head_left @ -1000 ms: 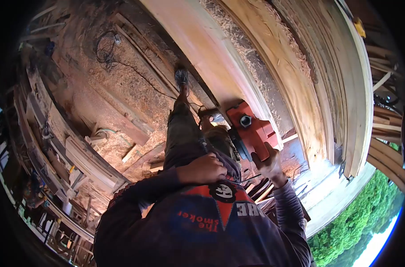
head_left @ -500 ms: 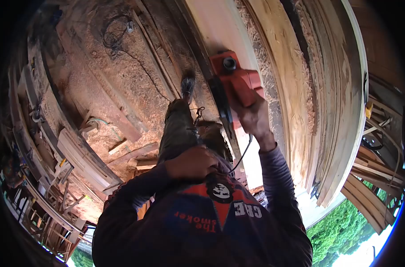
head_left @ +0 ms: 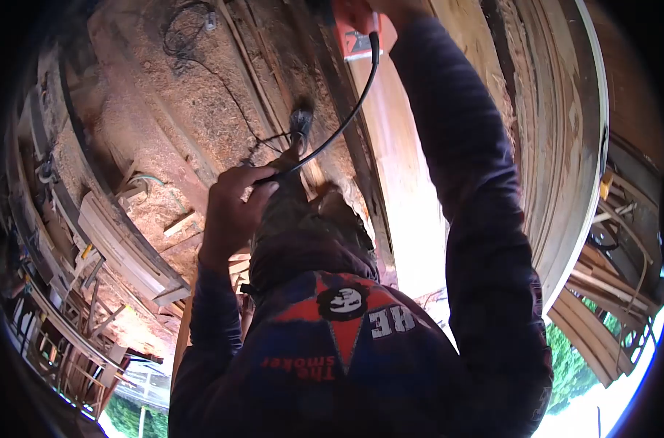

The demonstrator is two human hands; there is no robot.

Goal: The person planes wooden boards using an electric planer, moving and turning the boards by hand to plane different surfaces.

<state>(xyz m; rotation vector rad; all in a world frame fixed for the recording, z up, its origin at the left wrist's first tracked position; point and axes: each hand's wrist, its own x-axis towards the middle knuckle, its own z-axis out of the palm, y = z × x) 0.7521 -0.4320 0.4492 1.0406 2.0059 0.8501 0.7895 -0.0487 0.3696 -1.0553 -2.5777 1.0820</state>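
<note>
At the top of the head view, my right hand point(head_left: 398, 10) is wrapped round the red power tool point(head_left: 357, 31), which rests on a long pale board point(head_left: 401, 153). The hand and tool are partly cut off by the frame's upper edge. A black cord point(head_left: 339, 131) curves from the tool down to my left hand point(head_left: 236, 204), which pinches it between thumb and fingers, left of my legs. My right arm stretches far forward over the board.
More long boards point(head_left: 558, 131) lie side by side on the right. Wood shavings point(head_left: 208, 109) cover the ground at left, with a coiled cable point(head_left: 182, 36). My foot point(head_left: 300, 120) stands beside narrow strips. Stacked planks point(head_left: 120, 233) lie at lower left, with timber point(head_left: 595, 328) at lower right.
The red tool and my right hand have moved forward along the board, to the top of the view. My left hand has left my waist, moved left and forward, and taken hold of the cord.
</note>
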